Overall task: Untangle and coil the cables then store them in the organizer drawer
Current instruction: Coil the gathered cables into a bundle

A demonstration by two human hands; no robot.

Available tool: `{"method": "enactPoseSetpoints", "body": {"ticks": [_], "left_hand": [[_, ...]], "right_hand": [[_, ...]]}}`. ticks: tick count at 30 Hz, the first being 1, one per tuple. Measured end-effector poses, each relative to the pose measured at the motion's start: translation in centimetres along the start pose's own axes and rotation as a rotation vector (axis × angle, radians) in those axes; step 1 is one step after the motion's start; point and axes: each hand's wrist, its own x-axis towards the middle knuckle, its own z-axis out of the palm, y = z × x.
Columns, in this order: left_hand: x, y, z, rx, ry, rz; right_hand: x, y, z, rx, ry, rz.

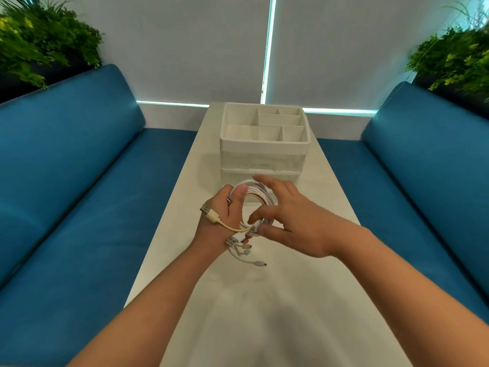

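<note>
A coil of white and pale cables (258, 197) is held above the white table, just in front of the organizer (264, 144). My left hand (225, 221) grips the coil's left side, thumb over the loops. My right hand (291, 221) pinches a cable end at the coil's lower edge, its other fingers spread over the top. A cream USB plug (209, 213) lies across the back of my left hand. Several more connector ends (246, 247) dangle below the coil. The organizer has an open compartment tray on top and two translucent drawers below, both closed.
The narrow white table (251, 300) runs between two blue sofas (79, 181) (423, 168). Green plants (45, 41) (455, 56) stand behind each sofa. Grey roller blinds cover the window behind the organizer.
</note>
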Motion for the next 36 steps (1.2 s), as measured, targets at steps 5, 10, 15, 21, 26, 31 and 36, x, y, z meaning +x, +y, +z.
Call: {"method": "enactPoseSetpoints", "body": {"ticks": [5,10,15,21,26,31,36], "left_hand": [[0.1,-0.4,0.2,0.052,0.065,0.007],[-0.6,0.1,0.5,-0.086,0.033,-0.081],[-0.5,0.3,0.8,-0.229,-0.002,-0.119],[-0.4,1.0,1.1,-0.582,-0.076,-0.222],[-0.3,0.6,1.1,-0.565,-0.152,-0.239],[-0.2,-0.5,0.2,-0.459,-0.305,-0.137],[0.6,-0.6,-0.3,-0.502,-0.246,-0.226]], "right_hand": [[0.5,0.0,0.4,0.016,0.063,0.005],[0.4,0.0,2.4,-0.153,0.376,-0.168],[-0.1,0.7,3.3,-0.181,0.425,-0.301],[-0.3,2.4,4.0,-0.085,0.45,-0.303],[-0.4,3.2,4.4,0.007,0.442,-0.29],[-0.6,3.5,4.3,0.068,0.409,-0.265],[-0.7,2.8,3.8,-0.026,0.407,-0.296]]}}
